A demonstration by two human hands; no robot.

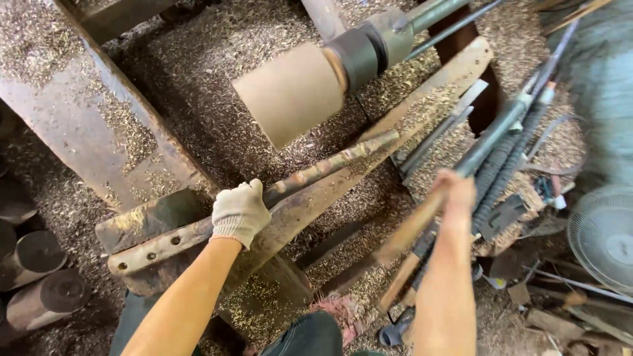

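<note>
While sawdust-strewn, both hands clamped: gloved left hand (239,212) on rusty rod (330,166), right hand (453,191) on wooden-handled tool (422,217).

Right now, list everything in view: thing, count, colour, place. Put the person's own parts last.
wooden blank: one, pale tan, mounted on the lathe, top centre.
lathe chuck: one, dark grey, behind the blank.
tool rest: one, rusty brown, lower left.
long tool: one, mottled brown, lying on the rest.
wood shavings: countless, tan, all over.
log rounds: about three, dark grey, far left.
spare tools: several, grey, on the right.
fan: one, white, right edge.
left hand: white glove, gripping the long tool.
right hand: bare, blurred, holding a wooden handle.
</note>
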